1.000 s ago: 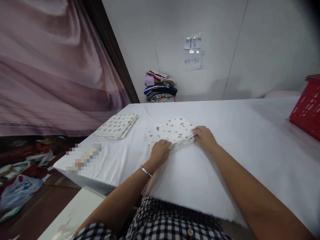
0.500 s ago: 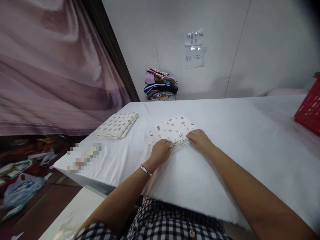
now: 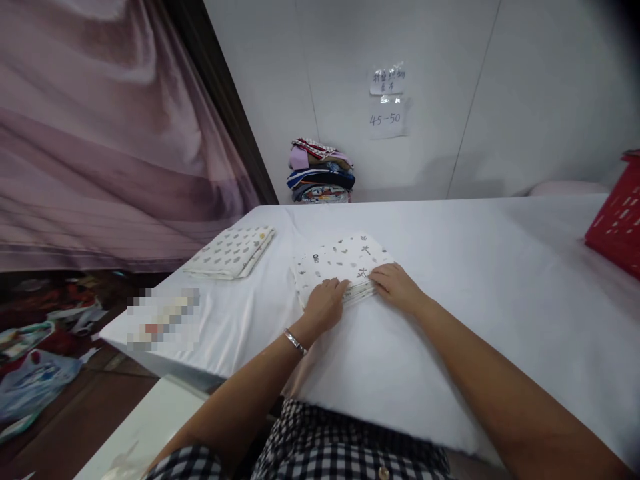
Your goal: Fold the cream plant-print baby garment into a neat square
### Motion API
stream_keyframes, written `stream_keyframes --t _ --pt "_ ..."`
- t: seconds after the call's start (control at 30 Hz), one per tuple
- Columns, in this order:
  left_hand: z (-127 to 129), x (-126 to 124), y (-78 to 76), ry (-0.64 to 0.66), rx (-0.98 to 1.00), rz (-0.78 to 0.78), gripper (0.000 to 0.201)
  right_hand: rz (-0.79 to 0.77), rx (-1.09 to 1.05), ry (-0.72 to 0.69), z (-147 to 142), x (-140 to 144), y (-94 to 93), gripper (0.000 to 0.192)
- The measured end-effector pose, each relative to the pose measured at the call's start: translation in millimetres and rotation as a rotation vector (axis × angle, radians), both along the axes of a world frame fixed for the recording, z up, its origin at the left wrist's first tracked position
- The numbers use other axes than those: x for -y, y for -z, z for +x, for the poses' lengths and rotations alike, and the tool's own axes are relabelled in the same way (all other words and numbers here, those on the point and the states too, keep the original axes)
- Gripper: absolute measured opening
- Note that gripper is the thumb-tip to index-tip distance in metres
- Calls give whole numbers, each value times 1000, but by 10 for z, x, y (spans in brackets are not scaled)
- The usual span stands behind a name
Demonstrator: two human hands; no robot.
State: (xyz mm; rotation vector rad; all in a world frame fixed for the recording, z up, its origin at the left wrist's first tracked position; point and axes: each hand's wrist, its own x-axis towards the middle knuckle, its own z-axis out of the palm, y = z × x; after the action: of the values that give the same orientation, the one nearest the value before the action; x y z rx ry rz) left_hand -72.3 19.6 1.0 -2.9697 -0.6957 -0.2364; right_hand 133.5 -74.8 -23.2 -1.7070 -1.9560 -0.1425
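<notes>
A white cloth with small grey plant prints (image 3: 345, 257) lies folded in layers on the white-covered table (image 3: 450, 253). My left hand (image 3: 324, 303) is closed on its near edge at the left, with a silver bracelet at the wrist. At the near right corner my right hand (image 3: 395, 285) grips the same cloth, fingers on top and thumb out of sight. Between the hands, the stacked fold edges show. Left of them rests a second folded cloth (image 3: 230, 252), white with grey leaf-like marks, untouched.
A red basket (image 3: 617, 220) stands at the table's right end. Behind the table is a pile of folded clothes (image 3: 321, 172) by the wall. A pixelated strip (image 3: 165, 320) lies near the left corner. A pink curtain (image 3: 100, 133) hangs at the left, above plastic bags (image 3: 37, 383).
Both hands stay at the cloth's near edge. My right hand has shifted slightly left along it, and the left fingers reach a little further right. The view has tilted slightly.
</notes>
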Motion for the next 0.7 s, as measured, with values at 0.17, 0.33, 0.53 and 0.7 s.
stream_keyframes --t 0.17,0.33,0.53,0.7 --pt "-36 -45 17 22 71 -6 50 -9 5 -5 -10 -4 -28 25" --pt "-74 -54 -6 31 129 -12 50 23 23 -18 -105 -45 4 27" --pt "-80 -33 -18 6 125 -38 50 17 88 37 -216 -99 93 32" --pt "-113 9 85 36 124 -14 51 13 113 39 -173 -98 116 31"
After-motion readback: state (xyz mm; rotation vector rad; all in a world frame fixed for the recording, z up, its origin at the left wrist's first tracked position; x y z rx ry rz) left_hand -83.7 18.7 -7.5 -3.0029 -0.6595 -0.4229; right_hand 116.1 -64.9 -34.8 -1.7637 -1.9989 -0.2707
